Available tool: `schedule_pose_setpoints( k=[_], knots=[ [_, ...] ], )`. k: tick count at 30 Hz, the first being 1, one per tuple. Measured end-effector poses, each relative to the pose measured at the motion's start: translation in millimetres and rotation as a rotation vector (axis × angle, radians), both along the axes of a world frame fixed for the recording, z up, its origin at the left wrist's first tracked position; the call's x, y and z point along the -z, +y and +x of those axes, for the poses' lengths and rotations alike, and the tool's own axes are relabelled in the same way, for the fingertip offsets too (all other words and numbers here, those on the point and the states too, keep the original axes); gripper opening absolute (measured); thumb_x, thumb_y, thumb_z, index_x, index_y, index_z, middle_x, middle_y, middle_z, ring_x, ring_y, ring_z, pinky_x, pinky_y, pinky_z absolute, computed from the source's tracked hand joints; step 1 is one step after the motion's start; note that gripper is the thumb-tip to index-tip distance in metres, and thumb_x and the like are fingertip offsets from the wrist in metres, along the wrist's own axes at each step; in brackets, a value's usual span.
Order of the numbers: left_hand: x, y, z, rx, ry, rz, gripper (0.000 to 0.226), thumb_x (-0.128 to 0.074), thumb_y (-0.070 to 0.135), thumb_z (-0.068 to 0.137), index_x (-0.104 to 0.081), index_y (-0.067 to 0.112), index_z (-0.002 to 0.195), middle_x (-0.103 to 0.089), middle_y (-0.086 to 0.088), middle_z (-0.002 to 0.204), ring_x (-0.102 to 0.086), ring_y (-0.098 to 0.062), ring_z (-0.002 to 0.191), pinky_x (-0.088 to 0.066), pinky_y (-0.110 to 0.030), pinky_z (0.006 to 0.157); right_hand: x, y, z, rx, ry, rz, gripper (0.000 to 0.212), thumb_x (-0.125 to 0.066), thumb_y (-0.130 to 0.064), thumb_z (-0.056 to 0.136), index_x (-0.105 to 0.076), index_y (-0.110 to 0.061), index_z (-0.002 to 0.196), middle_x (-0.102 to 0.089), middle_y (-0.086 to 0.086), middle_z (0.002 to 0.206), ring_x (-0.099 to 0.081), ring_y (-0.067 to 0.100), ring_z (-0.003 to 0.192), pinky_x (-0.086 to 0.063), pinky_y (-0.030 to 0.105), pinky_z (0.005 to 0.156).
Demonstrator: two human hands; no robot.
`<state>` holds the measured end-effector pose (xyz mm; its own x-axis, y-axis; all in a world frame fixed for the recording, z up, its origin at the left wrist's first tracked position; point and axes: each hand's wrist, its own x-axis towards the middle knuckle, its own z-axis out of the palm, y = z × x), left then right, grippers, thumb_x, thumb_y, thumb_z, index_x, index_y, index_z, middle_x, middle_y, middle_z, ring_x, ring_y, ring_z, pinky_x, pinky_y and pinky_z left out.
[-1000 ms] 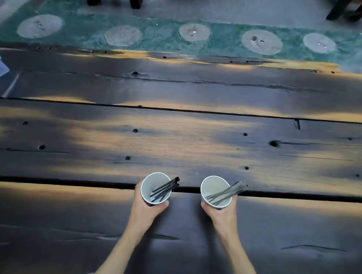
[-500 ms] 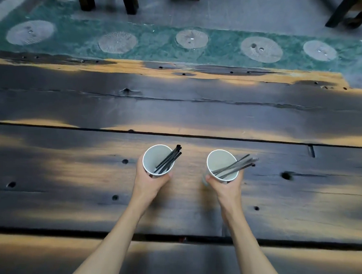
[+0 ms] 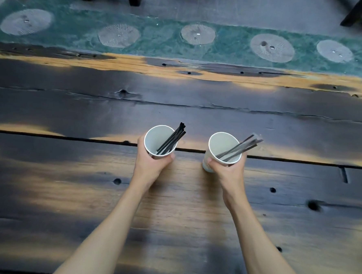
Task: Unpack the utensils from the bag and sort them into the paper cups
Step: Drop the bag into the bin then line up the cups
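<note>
Both forearms are bare right to the frame's edge at 6 o'clock; the left hand and right hand wear no gloves, rings or watch.

Matt paper cups, rough wooden table

Dark plank table, green floor

Hands: 2, left hand, right hand | Paper cups: 2, left cup, right cup | Black sticks in left cup: about 4 | Grey sticks in right cup: about 4, blurred
</note>
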<state>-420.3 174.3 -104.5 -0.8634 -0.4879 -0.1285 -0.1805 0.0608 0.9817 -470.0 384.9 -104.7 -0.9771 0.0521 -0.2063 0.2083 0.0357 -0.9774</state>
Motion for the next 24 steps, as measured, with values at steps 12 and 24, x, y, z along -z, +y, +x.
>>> schedule_pose_setpoints(
  k=[12,24],
  knots=[
    [10,0,-8,0.020,0.008,0.061,0.089,-0.089,0.010,0.066,-0.038,0.027,0.137,-0.055,0.008,0.134,-0.056,-0.004,0.120,-0.046,-0.025,0.101,15,-9,-15,-0.030,0.010,0.025,0.075,-0.085,-0.016,0.064,-0.041,-0.025,0.123,-0.061,0.000,0.120,-0.060,0.018,0.112,-0.048,0.043,0.103],
    [-40,9,69,-0.074,-0.145,-0.160,0.096,-0.083,0.035,0.071,-0.023,0.045,0.145,-0.028,0.004,0.158,-0.027,-0.011,0.144,-0.026,-0.038,0.115,-36,23,54,-0.046,-0.063,0.134,0.088,-0.078,-0.022,0.080,-0.024,-0.027,0.149,-0.031,-0.007,0.155,-0.031,0.013,0.141,-0.028,0.041,0.117]
  ],
)
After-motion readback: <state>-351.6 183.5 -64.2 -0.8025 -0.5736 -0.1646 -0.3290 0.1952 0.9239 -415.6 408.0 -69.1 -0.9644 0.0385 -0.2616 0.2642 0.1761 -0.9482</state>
